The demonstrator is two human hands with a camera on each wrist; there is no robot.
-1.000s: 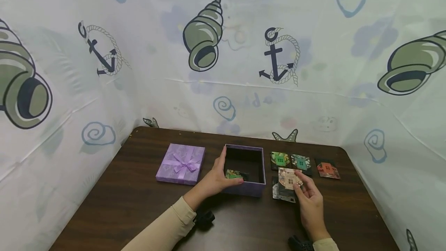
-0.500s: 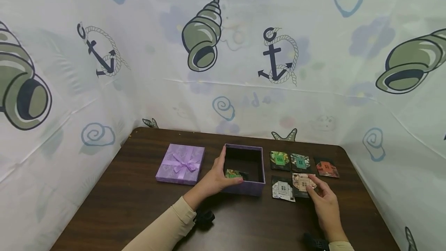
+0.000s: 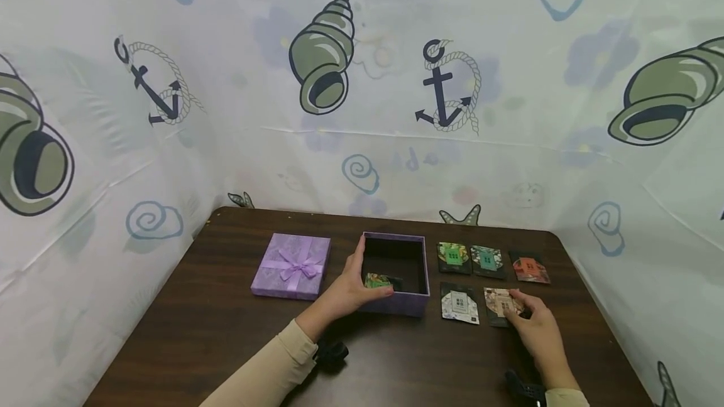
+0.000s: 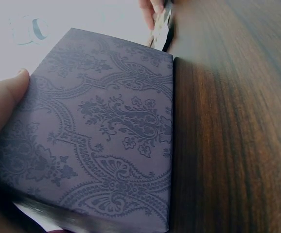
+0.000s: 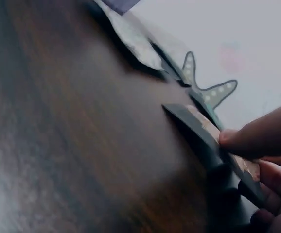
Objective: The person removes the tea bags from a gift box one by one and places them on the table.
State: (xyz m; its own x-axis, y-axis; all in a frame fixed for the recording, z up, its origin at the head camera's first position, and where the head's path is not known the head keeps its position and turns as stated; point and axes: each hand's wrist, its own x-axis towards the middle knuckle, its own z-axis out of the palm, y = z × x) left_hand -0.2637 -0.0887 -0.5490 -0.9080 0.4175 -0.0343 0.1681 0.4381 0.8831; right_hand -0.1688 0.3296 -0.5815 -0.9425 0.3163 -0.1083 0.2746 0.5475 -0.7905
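Observation:
In the head view my left hand (image 3: 343,293) grips the near left corner of an open purple box (image 3: 398,304), thumb at the front rim, fingers along the left side. The left wrist view shows the box's patterned wall (image 4: 106,131) close up. At least one green-printed packet (image 3: 377,281) lies inside; the thumb hides part of the box's rim. My right hand (image 3: 538,330) pinches a small flat beige-and-black packet (image 3: 498,302) by its right edge, low over the table at the near right. In the right wrist view that packet (image 5: 206,127) is tilted, thumb on its printed face.
Left of the box lies its purple lid (image 3: 291,265) with a ribbon bow. Behind the right hand are a green packet (image 3: 454,258), a teal packet (image 3: 488,262) and a red packet (image 3: 529,267). A white packet (image 3: 459,303) lies in the near row on the brown table (image 3: 226,331).
My right hand has carried the beige packet rightward from above the white packet to beside it, uncovering the white one. My left hand has stayed on the box.

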